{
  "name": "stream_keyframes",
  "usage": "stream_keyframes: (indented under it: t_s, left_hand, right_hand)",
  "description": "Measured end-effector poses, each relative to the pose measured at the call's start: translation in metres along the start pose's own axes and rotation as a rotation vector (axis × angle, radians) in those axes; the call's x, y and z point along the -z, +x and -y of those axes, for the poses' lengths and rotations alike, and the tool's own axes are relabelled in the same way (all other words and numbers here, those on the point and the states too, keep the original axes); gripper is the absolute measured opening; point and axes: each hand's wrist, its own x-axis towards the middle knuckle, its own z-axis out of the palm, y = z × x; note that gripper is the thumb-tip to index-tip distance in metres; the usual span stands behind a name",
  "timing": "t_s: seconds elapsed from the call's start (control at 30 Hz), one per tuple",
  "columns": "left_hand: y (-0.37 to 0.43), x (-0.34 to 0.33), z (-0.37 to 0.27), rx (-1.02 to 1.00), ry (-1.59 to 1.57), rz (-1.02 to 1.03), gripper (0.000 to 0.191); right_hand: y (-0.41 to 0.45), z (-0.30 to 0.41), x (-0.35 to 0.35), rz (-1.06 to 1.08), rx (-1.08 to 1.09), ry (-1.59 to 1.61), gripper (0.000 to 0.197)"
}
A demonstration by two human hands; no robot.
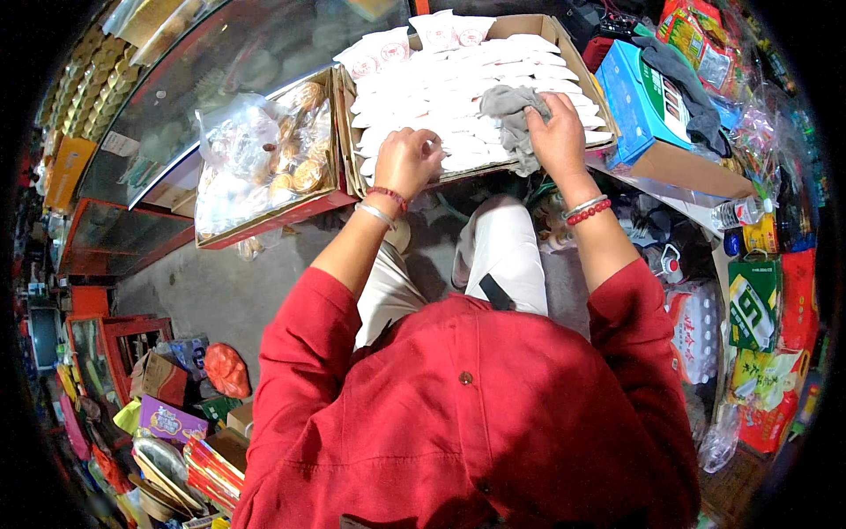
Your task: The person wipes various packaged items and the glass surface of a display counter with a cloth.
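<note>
A shallow cardboard box (584, 56) holds rows of small white paper packets (456, 86) with red print; a few stand upright along its far side. My right hand (557, 129) grips a crumpled grey cloth (519, 122) over the box's right half. Near the front edge, my left hand (404, 159) is above the packets with its fingers curled; whether something small is between them cannot be told. Directly left of this box is another cardboard box (284, 221) with round golden-brown baked goods (309, 173) in clear plastic and a crumpled clear plastic bag (241, 135).
A glass display case (251, 40) stands behind and left. On the right are a blue box (634, 106) with a dark grey cloth (684, 92) on it, a plastic bottle (733, 213) and a green carton (753, 304). Boxes and a red plastic bag (226, 370) lie lower left.
</note>
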Motion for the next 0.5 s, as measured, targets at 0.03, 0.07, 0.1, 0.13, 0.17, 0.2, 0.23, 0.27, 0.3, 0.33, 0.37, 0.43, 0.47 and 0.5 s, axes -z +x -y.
stream_keyframes:
  t_s: [0.03,0.07,0.1,0.13,0.17,0.2,0.23,0.27,0.3,0.33,0.37,0.43,0.47,0.5]
  left_hand:
    - [0.005,0.000,-0.001,0.000,-0.017,0.034,0.021]
    - [0.012,0.000,0.000,-0.002,-0.020,0.035,0.021]
    - [0.017,0.000,0.001,-0.028,-0.030,0.083,0.020]
    - [0.020,-0.001,0.002,-0.053,-0.041,0.130,0.020]
    - [0.024,0.000,0.000,-0.068,0.046,0.171,0.019]
    - [0.023,-0.006,0.011,-0.062,0.051,0.168,0.019]
    - [0.021,-0.013,0.022,-0.130,0.064,0.050,0.021]
    - [0.020,-0.021,0.032,-0.198,0.072,-0.066,0.025]
    - [0.022,-0.023,0.033,-0.131,0.029,0.003,0.035]
    - [0.022,-0.026,0.033,-0.132,0.024,0.001,0.035]
    - [0.022,-0.026,0.030,-0.059,-0.031,0.010,0.036]
    - [0.017,-0.029,0.033,0.084,-0.075,-0.003,0.027]
    - [0.015,-0.029,0.026,0.088,-0.085,0.003,0.027]
    - [0.020,-0.025,0.016,0.154,-0.126,0.048,0.023]
  right_hand:
    - [-0.001,0.004,0.001,0.002,-0.001,-0.002,0.027]
    - [-0.006,0.014,0.000,-0.017,0.106,0.023,0.025]
    - [-0.011,0.025,-0.001,-0.034,0.211,0.051,0.024]
    - [-0.016,0.036,-0.003,0.009,0.277,0.057,0.021]
    - [-0.024,0.041,-0.006,0.053,0.320,0.064,0.022]
    - [-0.031,0.048,-0.013,0.101,0.373,0.085,0.023]
    - [-0.040,0.054,-0.019,0.184,0.398,0.082,0.024]
    - [-0.051,0.055,-0.025,0.269,0.420,0.073,0.025]
    - [-0.057,0.055,-0.029,0.318,0.480,0.085,0.027]
    - [-0.063,0.053,-0.028,0.338,0.494,0.076,0.032]
    - [-0.058,0.049,-0.026,0.377,0.465,0.057,0.032]
    - [-0.042,0.041,-0.020,0.433,0.411,-0.015,0.032]
    - [-0.033,0.033,-0.015,0.444,0.375,-0.085,0.032]
    - [-0.027,0.025,-0.012,0.306,0.364,-0.069,0.024]
